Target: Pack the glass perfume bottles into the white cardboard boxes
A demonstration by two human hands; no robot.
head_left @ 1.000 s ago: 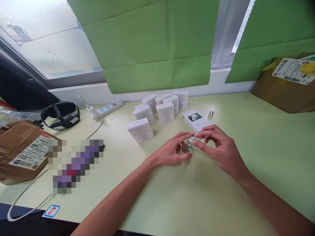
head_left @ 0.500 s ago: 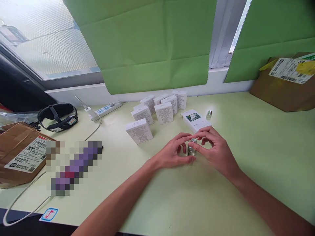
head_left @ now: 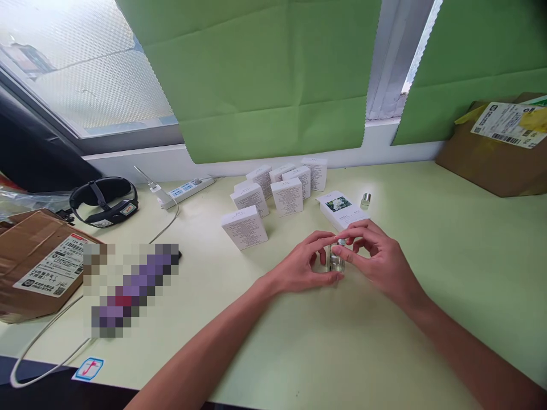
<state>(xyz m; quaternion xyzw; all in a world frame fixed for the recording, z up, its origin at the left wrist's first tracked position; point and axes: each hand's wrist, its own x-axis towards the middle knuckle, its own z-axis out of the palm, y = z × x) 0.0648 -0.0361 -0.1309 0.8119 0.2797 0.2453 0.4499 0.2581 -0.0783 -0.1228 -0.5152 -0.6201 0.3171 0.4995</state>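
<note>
A small clear glass bottle with a silver top, like a perfume bottle (head_left: pixel 336 263), stands between my hands over the table. My left hand (head_left: pixel 301 266) is curled around its left side, with the thumb low near the base and the fingers higher up. My right hand (head_left: pixel 380 256) closes on the silver top, thumb in front and fingertips behind it. Just beyond my hands lies a white box (head_left: pixel 346 211) with a white-flower picture. A small shiny silver cap (head_left: pixel 366 200) is on the table to the right of that box.
Several white printed boxes (head_left: pixel 245 228) stand upright at the back. To the left are a power strip (head_left: pixel 188 191), a black headset (head_left: pixel 103 202), a blurred purple object (head_left: pixel 137 290) with a white cable, and a cardboard box (head_left: pixel 47 267). Another carton (head_left: pixel 491 165) sits at the back right.
The whole view has shifted slightly. The right fingers and the silver top have moved a little to the right, while both hands stay on the bottle.
</note>
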